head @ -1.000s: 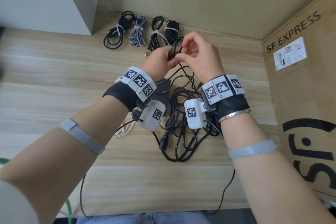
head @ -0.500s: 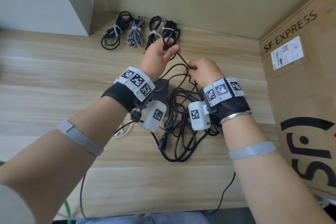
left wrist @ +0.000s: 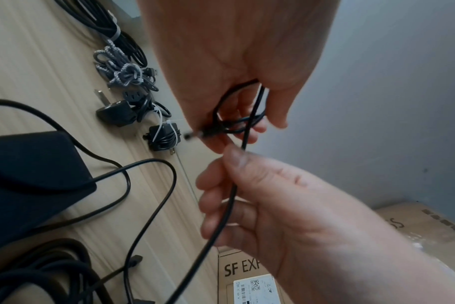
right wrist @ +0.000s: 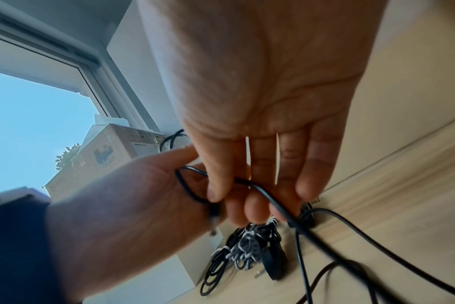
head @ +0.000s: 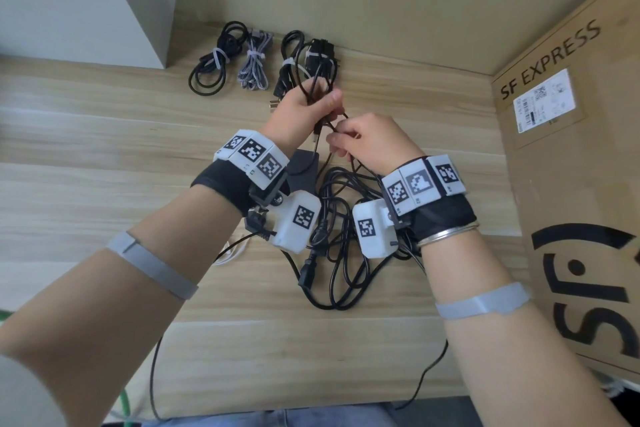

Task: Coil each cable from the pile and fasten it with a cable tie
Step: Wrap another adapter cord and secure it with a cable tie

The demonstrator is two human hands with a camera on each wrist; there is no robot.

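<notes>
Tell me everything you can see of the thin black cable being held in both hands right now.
The thin black cable looks smooth and rubbery, slimmer than the cords in the pile. The left hand grips a few small loops of it, held up off the table; a metal-tipped plug end pokes out below that hand. The right hand pinches the free length just beside the loops, and from there the cable trails down towards the pile. No cable tie is on it yet.

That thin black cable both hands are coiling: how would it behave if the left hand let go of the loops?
Likely floppy: the cable sags between the right hand and the pile. The loops in the left hand are untied, so they would probably spring open. It looks light, since a fingertip pinch holds it.
</notes>
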